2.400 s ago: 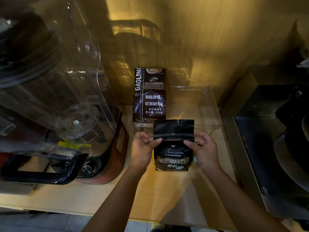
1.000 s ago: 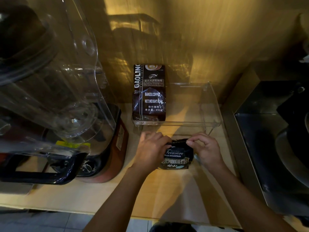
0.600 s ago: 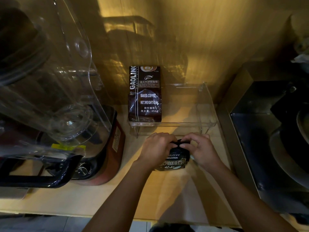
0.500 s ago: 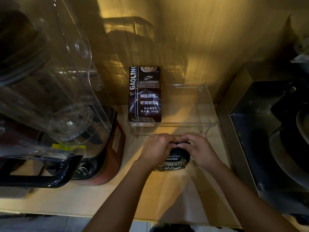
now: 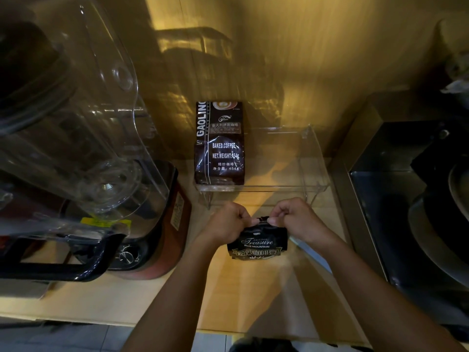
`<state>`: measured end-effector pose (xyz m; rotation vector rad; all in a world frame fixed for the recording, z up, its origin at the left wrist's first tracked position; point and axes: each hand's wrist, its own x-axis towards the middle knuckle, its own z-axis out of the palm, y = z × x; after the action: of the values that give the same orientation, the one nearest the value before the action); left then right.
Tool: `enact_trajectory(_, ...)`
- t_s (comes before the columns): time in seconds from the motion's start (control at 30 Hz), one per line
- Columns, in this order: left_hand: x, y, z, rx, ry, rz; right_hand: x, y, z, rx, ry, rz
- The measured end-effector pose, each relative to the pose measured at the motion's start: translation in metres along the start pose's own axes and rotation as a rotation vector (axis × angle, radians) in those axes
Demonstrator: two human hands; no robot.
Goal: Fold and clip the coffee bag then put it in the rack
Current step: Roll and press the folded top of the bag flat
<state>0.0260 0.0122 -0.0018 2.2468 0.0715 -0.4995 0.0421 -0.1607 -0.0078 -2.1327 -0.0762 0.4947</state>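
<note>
- Left hand (image 5: 225, 226) and right hand (image 5: 295, 219) pinch the folded top of a small black foil coffee bag (image 5: 257, 243), fingers closed on it.
- A clear acrylic rack (image 5: 312, 158) stands just beyond on the wooden worktop (image 5: 228, 295).

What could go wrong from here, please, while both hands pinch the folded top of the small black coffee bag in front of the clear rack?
1. The left hand and right hand pinch only the rolled top of the small black Treasure coffee bag; no clip is visible, so the fold may spring open once released.
2. The clear acrylic rack is hard to see in this dim light, so the bag could catch its front lip.
3. The tall brown Gaoling coffee bag standing in the rack might get nudged over.
</note>
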Motion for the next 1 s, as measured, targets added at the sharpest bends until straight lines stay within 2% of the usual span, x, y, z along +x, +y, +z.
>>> enact_trajectory(0.13,-0.004,0.002,0.006,0.045,0.041,0.027,-0.003,0.0,0.001,-0.045,-0.043,-0.042)
enact_trajectory(0.27,-0.01,0.014,0.014,0.183,0.104,0.164,-0.002,-0.002,0.001,-0.143,-0.113,-0.13)
enact_trajectory(0.37,-0.014,0.018,0.023,0.253,0.25,0.269,-0.004,-0.003,0.002,-0.221,-0.044,-0.197)
enact_trajectory(0.57,-0.021,0.011,0.03,0.271,0.413,0.29,-0.007,-0.008,0.003,-0.288,0.081,-0.295)
enact_trajectory(0.67,-0.022,0.01,0.026,0.223,0.398,0.254,-0.011,-0.007,0.001,-0.279,0.172,-0.306)
enact_trajectory(0.9,-0.024,0.017,0.024,0.178,0.367,0.214,-0.009,0.001,-0.005,-0.249,0.072,-0.384)
enact_trajectory(1.0,-0.025,0.017,0.021,0.152,0.369,0.192,-0.007,0.007,-0.004,-0.258,0.15,-0.394)
